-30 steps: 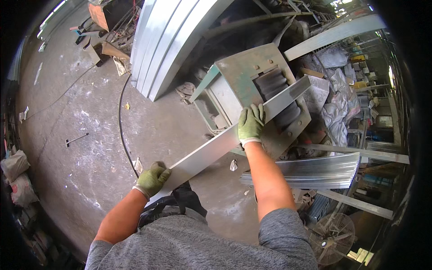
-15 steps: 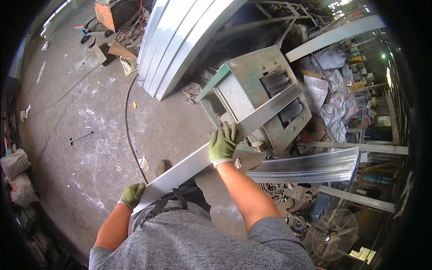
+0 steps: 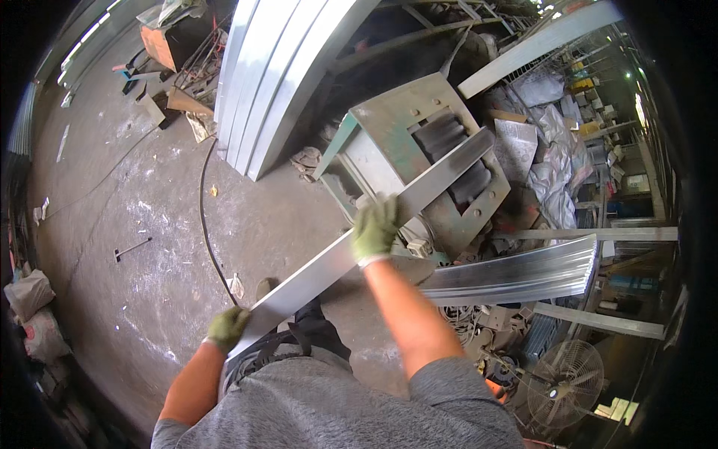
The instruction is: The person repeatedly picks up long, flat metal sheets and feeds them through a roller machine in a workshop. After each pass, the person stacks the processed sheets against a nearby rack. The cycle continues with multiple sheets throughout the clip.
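A long flat silvery metal bar (image 3: 307,273) slants from my waist up to the right. Its far end lies across dark ribbed rollers (image 3: 446,138) on a worn grey-green machine (image 3: 381,120). My left hand (image 3: 228,326), in a green glove, is closed around the near end of the bar. Farther along, my right hand (image 3: 375,227), gloved alike, lies over the bar beside the machine's near edge. Its fingers look stretched out across the metal, a little smeared by motion. The bar's underside is hidden.
Tall stacked metal profiles (image 3: 273,82) stand left of the machine. Shiny corrugated sheets (image 3: 516,273) lie to the right, above a round fan (image 3: 565,385). A dark hose (image 3: 203,202) curves over the concrete floor, near a small T-shaped tool (image 3: 132,249). Plastic sacks (image 3: 557,157) pile beyond the machine.
The view has shifted slightly, with the machine and stacked profiles a little farther left. My right hand is blurrier on the bar; my left hand keeps its hold on the near end.
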